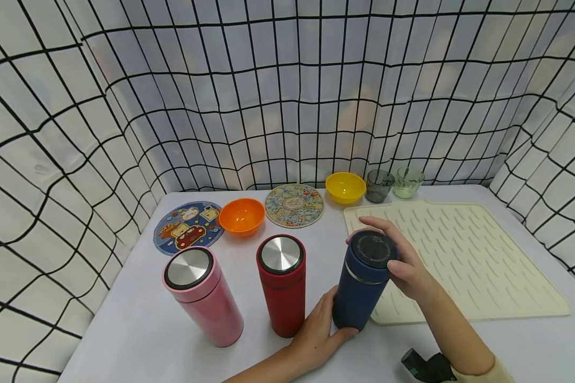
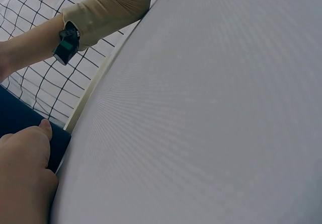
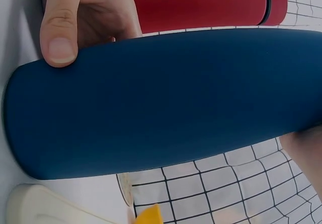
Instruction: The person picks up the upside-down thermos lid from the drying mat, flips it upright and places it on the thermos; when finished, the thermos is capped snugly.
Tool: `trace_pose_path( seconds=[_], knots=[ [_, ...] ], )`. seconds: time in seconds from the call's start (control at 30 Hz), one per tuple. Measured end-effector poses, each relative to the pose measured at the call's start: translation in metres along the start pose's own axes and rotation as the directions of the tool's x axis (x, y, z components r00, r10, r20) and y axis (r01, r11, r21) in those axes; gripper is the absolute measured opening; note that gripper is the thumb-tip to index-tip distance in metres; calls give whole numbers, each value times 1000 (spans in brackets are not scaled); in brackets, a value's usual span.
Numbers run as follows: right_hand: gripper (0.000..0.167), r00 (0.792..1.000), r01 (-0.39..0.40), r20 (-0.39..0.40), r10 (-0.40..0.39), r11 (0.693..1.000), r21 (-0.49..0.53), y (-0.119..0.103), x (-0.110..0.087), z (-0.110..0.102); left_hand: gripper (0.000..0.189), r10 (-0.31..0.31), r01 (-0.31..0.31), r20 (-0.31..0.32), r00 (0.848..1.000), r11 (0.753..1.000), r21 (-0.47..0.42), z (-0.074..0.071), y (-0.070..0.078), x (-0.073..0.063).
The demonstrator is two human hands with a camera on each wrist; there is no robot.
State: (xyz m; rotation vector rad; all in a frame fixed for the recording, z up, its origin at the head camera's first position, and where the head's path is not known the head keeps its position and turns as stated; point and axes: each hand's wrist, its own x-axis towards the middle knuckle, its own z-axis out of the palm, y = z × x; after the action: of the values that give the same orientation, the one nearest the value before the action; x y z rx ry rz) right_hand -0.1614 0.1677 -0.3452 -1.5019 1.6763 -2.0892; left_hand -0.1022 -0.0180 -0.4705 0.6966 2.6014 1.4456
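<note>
A dark blue thermos [image 1: 358,298] stands between my two hands. Low on its body, my left hand [image 1: 313,340] holds it from the left, the thumb lying across the front near the base. My right hand [image 1: 407,260] grips the thermos at its black-topped lid [image 1: 375,248], thumb on the near side and fingers behind. In the right wrist view the blue body [image 3: 171,103] spans the frame, with the left thumb pressed to its lower end. A red thermos [image 1: 281,292] stands just left of my left hand, and a pink thermos [image 1: 211,308] is farther left.
A cream ridged mat [image 1: 465,255] lies at the right. Along the back are a blue patterned round mat [image 1: 165,229], an orange bowl [image 1: 241,217], a colourful round mat [image 1: 294,206], a yellow bowl [image 1: 345,188], a grey glass [image 1: 379,186] and a green glass [image 1: 408,182]. Black netting [image 1: 297,101] surrounds the table.
</note>
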Motion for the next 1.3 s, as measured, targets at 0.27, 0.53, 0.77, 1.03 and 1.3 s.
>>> trace_pose_path(
  seconds=[0.27, 0.53, 0.77, 1.03, 1.3],
  knots=[
    [72, 999, 46, 4, -46, 997, -69, 4, -1, -1, 80, -22, 22, 9, 1000, 1000, -11, -1, 0, 1],
    [64, 1000, -9, 17, 9, 999, 52, 3, -1, -1, 79, -36, 36, 13, 999, 999, -13, 0, 0, 1],
    [73, 991, 130, -9, -130, 991, -30, 7, 1, 2, 80, 3, -3, 0, 1000, 1000, -2, 0, 0, 0],
    [87, 991, 73, -108, -83, 993, -91, 7, -1, 2, 79, 4, -4, -2, 1000, 1000, 14, 0, 0, 0],
    [68, 988, 147, -46, -147, 989, -5, 10, 0, -1, 79, -2, 2, 6, 1000, 1000, 9, 0, 1, 0]
  ],
)
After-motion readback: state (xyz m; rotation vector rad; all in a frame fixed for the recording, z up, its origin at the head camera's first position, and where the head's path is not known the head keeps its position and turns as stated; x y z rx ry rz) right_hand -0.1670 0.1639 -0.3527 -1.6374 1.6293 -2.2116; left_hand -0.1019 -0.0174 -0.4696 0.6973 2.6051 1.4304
